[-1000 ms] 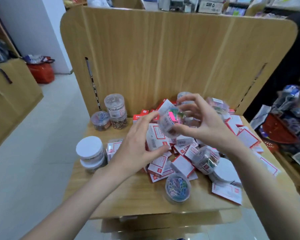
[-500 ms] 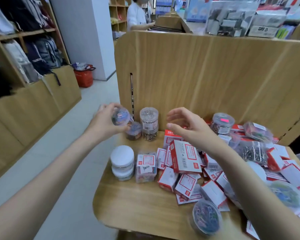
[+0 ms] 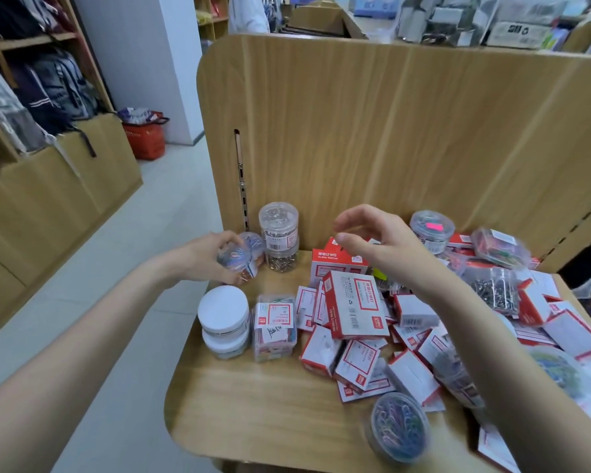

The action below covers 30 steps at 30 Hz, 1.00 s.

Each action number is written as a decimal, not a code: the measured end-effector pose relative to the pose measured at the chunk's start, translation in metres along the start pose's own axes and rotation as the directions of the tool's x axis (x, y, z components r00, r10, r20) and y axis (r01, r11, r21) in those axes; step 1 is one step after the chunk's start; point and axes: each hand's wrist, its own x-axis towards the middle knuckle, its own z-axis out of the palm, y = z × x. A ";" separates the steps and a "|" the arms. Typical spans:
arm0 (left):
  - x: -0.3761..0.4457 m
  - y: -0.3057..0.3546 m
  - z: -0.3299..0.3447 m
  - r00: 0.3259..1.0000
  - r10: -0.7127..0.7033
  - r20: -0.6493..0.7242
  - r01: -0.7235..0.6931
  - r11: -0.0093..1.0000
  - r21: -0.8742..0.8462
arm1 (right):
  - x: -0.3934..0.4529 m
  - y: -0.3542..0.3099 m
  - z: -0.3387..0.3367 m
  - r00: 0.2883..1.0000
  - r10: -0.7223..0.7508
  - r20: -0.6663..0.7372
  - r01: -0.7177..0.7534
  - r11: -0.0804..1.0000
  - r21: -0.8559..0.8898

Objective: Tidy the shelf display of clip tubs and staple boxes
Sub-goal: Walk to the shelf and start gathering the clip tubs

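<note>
The left hand (image 3: 215, 257) has lowered 1 gripped clip tub (image 3: 241, 256) beside 2 stacked tubs (image 3: 279, 238); right hand (image 3: 372, 244) loosely open, empty.

Tubs (image 3: 279, 240) are standing stacked at the shelf's (image 3: 253, 414) back left. Boxes (image 3: 354, 303) are lying heaped to their right.

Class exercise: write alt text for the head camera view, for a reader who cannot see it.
A person's left hand grips a clear clip tub at the back left of a wooden shelf, beside two stacked tubs. The right hand hovers empty over jumbled red-and-white staple boxes.
</note>
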 end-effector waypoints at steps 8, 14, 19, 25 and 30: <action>0.005 -0.006 0.009 0.994 0.029 -0.110 -0.018 0.995 0.100 | -0.002 0.001 0.004 1.000 0.016 0.016 -0.017 1.000 0.009; -0.026 0.039 0.033 0.825 0.360 -0.435 -0.414 0.910 -0.031 | -0.035 0.017 -0.026 0.998 0.032 -0.060 -0.035 0.997 -0.065; -0.050 0.073 0.095 0.753 0.628 -0.197 -0.635 0.772 0.028 | -0.091 0.027 -0.061 0.992 0.070 -0.108 -0.104 0.930 -0.352; -0.056 0.090 0.150 0.586 0.792 0.174 -0.810 0.578 0.095 | -0.143 0.042 -0.072 0.923 0.384 -0.026 -0.316 0.717 -0.622; -0.051 0.092 0.172 0.500 0.821 0.276 -0.820 0.345 0.457 | -0.149 0.055 -0.053 0.948 0.318 -0.024 -0.263 0.736 -0.624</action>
